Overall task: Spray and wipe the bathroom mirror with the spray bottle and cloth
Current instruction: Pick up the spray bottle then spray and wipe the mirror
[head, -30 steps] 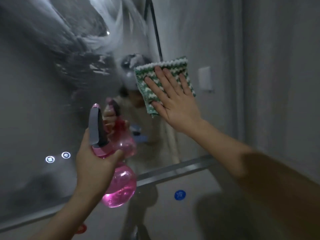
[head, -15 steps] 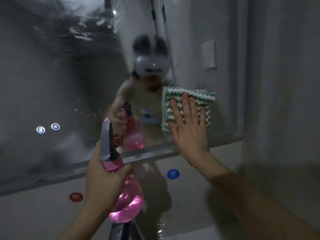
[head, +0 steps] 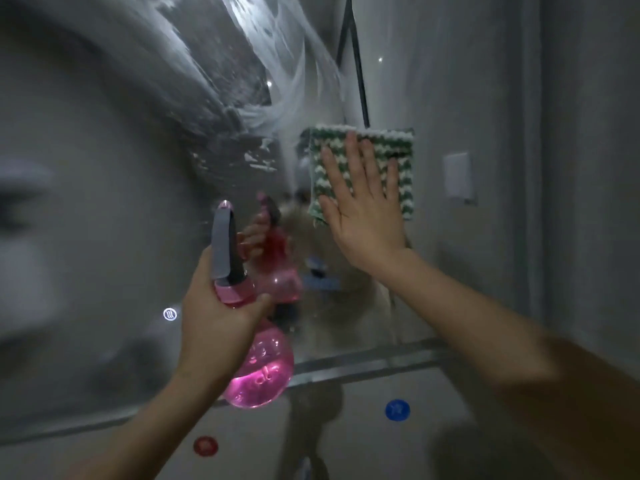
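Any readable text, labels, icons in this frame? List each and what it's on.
No readable words or numbers.
Lit round icon on the mirror: wavy lines, no text.
Blue round sticker on the wall below the mirror: white mark, too blurred to read.
Red round sticker on the same wall: too blurred to read.
Spray bottle: embossed marks, illegible.

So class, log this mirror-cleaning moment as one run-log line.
left hand: grips pink spray bottle | right hand: flat, presses green-white cloth on mirror | smears upper glass
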Demonstrator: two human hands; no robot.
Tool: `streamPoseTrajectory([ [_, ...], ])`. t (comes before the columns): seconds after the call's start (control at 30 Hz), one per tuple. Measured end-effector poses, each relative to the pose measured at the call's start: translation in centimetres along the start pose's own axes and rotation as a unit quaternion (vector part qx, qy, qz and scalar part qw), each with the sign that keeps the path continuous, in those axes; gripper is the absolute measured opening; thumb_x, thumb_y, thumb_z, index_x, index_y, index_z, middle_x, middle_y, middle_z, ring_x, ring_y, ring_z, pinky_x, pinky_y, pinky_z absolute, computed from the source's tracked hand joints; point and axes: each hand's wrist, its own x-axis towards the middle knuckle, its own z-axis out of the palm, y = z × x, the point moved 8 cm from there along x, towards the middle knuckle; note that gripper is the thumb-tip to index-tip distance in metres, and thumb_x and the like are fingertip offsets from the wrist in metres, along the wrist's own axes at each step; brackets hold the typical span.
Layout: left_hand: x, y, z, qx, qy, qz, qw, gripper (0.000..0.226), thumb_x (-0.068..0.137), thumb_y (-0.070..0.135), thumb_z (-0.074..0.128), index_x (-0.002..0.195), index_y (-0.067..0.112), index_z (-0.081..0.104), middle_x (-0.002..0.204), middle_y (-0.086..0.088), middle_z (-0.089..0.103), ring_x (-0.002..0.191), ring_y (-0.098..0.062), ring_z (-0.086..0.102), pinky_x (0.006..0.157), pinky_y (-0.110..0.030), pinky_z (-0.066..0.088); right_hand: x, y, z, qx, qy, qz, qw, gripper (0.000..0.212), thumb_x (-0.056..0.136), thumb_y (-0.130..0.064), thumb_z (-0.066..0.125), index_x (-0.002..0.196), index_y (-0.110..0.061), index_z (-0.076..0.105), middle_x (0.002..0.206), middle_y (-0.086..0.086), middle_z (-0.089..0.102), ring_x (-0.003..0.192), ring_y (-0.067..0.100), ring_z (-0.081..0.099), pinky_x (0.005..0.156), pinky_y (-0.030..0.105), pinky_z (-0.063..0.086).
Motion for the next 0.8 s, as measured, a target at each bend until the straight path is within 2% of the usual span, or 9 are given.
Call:
streamPoseTrajectory([
  [0.13, 3.3, 0.7, -3.4, -0.028, 0.012, 0.03, 0.999, 0.045, 0.05, 0.021, 0.077, 0.089, 0.025, 0.056, 0.067, 0.009, 0.06, 0.055, 0.002, 0.057, 0.052, -0.016, 0.044, 5.9, -3.9, -0.1, 0.002, -0.03, 0.035, 0.999, 0.058, 0.101, -0.038, 0.026, 0.151, -0.019, 0.006, 0.158, 0.015, 0.002, 0.146, 0.03, 0.0, 0.111, 0.044, -0.018],
  [0.2, 4.4, 0.8, -5.4, -0.025, 0.026, 0.042, 0.998, 0.055, 0.047, 0.02, 0.071, 0.101, 0.022, 0.057, 0.072, 0.01, 0.06, 0.057, 0.004, 0.057, 0.054, -0.016, 0.048, 7.9, -6.9, 0.2, -0.001, -0.042, 0.043, 0.998, 0.058, 0.102, -0.039, 0.021, 0.151, -0.019, -0.002, 0.158, 0.013, -0.006, 0.145, 0.029, -0.007, 0.111, 0.045, -0.018],
  [0.27, 5.0, 0.5, -7.5, -0.028, 0.044, 0.062, 0.997, 0.059, 0.053, 0.007, 0.074, 0.108, 0.016, 0.055, 0.074, 0.009, 0.06, 0.058, 0.004, 0.057, 0.054, -0.01, 0.046, 9.1, -10.7, 0.7, -0.012, -0.049, 0.019, 0.999, 0.059, 0.102, -0.04, 0.019, 0.151, -0.018, -0.005, 0.158, 0.013, -0.009, 0.145, 0.029, -0.009, 0.111, 0.046, -0.017],
  [0.33, 5.2, -0.3, -9.8, -0.032, 0.067, 0.062, 0.995, 0.046, 0.056, 0.0, 0.074, 0.095, 0.019, 0.059, 0.065, 0.011, 0.061, 0.055, 0.004, 0.054, 0.054, -0.016, 0.047, 9.8, -14.7, 1.3, -0.017, -0.05, -0.021, 0.998, 0.058, 0.102, -0.04, 0.019, 0.151, -0.019, -0.004, 0.158, 0.013, -0.008, 0.145, 0.029, -0.008, 0.111, 0.046, -0.017],
  [0.4, 5.2, -1.5, -12.2, -0.039, 0.088, 0.04, 0.995, 0.03, 0.052, 0.009, 0.067, 0.075, 0.025, 0.056, 0.058, 0.021, 0.061, 0.052, 0.006, 0.052, 0.055, -0.023, 0.045, 10.0, -18.2, 2.1, -0.018, -0.057, -0.057, 0.997, 0.058, 0.102, -0.039, 0.019, 0.152, -0.02, -0.002, 0.158, 0.012, -0.007, 0.146, 0.028, -0.008, 0.11, 0.045, -0.018],
  [0.47, 5.3, -2.8, -14.3, -0.049, 0.1, 0.028, 0.993, 0.034, 0.05, 0.01, 0.066, 0.078, 0.029, 0.058, 0.06, 0.025, 0.062, 0.053, 0.009, 0.054, 0.056, -0.019, 0.048, 9.9, -20.6, 2.8, -0.02, -0.062, -0.081, 0.995, 0.057, 0.102, -0.039, 0.02, 0.152, -0.021, 0.0, 0.158, 0.011, -0.006, 0.146, 0.027, -0.006, 0.111, 0.044, -0.017],
  [0.6, 5.0, -3.9, -16.5, -0.048, 0.122, 0.018, 0.991, 0.045, 0.055, -0.003, 0.072, 0.084, 0.029, 0.059, 0.064, 0.017, 0.062, 0.052, 0.01, 0.053, 0.051, -0.006, 0.043, 9.8, -21.7, 3.0, -0.03, -0.052, -0.102, 0.993, 0.056, 0.101, -0.04, 0.019, 0.152, -0.022, 0.006, 0.159, 0.011, 0.001, 0.146, 0.026, -0.001, 0.112, 0.044, -0.015],
  [0.7, 4.9, -3.9, -16.2, -0.044, 0.136, 0.011, 0.99, 0.052, 0.063, -0.018, 0.066, 0.086, 0.028, 0.059, 0.064, 0.018, 0.062, 0.051, 0.011, 0.053, 0.05, -0.004, 0.042, 10.0, -20.5, 2.8, -0.047, -0.07, -0.168, 0.982, 0.055, 0.101, -0.041, 0.015, 0.152, -0.024, 0.003, 0.159, 0.008, -0.001, 0.146, 0.023, -0.002, 0.113, 0.043, -0.013],
  [0.8, 4.3, -2.6, -14.3, -0.054, 0.131, 0.012, 0.99, 0.049, 0.06, -0.011, 0.071, 0.082, 0.031, 0.058, 0.065, 0.017, 0.061, 0.052, 0.01, 0.054, 0.051, -0.005, 0.043, 10.1, -17.2, 1.6, -0.069, -0.048, -0.229, 0.97, 0.054, 0.098, -0.04, 0.013, 0.15, -0.028, 0.021, 0.157, 0.005, 0.02, 0.145, 0.019, 0.018, 0.114, 0.041, 0.001],
])
